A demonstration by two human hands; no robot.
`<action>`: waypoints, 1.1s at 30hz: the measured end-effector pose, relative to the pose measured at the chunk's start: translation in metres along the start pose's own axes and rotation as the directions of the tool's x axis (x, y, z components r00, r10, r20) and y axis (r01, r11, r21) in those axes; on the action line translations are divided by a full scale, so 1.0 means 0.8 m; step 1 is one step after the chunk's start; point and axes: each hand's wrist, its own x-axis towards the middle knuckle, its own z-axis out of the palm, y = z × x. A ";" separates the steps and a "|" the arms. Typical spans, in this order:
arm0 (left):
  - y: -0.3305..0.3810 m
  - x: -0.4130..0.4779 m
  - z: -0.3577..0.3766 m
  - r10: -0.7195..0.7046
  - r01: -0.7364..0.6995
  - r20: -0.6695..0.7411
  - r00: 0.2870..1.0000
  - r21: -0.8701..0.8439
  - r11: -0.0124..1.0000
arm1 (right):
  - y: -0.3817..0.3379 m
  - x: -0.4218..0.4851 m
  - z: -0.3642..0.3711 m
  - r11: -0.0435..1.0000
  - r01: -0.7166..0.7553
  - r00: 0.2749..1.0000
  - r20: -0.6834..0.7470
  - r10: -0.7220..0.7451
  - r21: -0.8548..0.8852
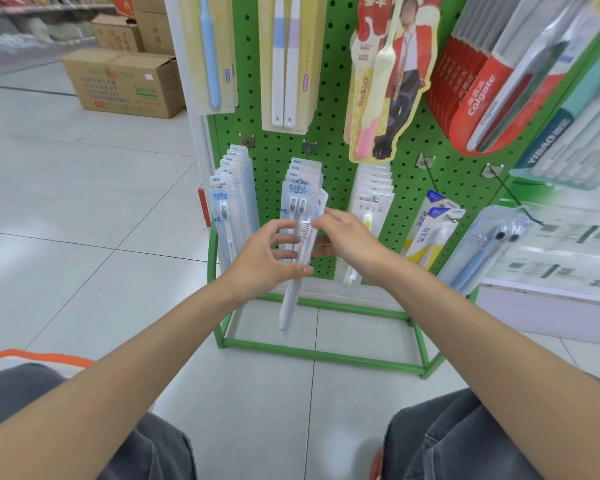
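Seemingly mid-hang: the left hand [267, 258] curls its fingers round the middle of a clear toothbrush pack [303, 245] and the right hand [347, 237] pinches its top edge, so both are clamped on it. The pack is tilted, apparently on no peg, just in front of the middle stack [300, 188] in the lower row of the green pegboard rack [329, 140] (an orange basket [32, 356] sits near left). Probably left to do: slot the pack's top over that stack's hook and let go.
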 end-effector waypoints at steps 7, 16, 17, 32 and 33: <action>0.005 0.011 -0.002 -0.016 0.013 -0.078 0.997 -0.039 0.999 | 0.008 0.011 -0.004 0.992 0.058 0.970 -0.229 -0.082 -0.110; 0.014 0.032 -0.002 -0.022 0.020 -0.168 0.986 -0.013 1.000 | 0.006 0.044 0.017 0.992 0.032 0.944 -0.321 -0.069 -0.120; 0.013 0.034 -0.002 -0.019 0.018 -0.163 0.986 -0.006 1.000 | 0.005 0.047 0.021 0.992 0.036 0.946 -0.317 -0.073 -0.121; 0.011 0.048 -0.008 -0.039 0.046 -0.237 0.971 0.024 0.999 | 0.001 0.067 0.025 0.964 0.022 0.955 -0.281 -0.099 -0.266; 0.011 0.048 -0.008 -0.038 0.045 -0.239 0.970 0.022 0.999 | 0.000 0.066 0.024 0.960 0.046 0.950 -0.286 -0.127 -0.276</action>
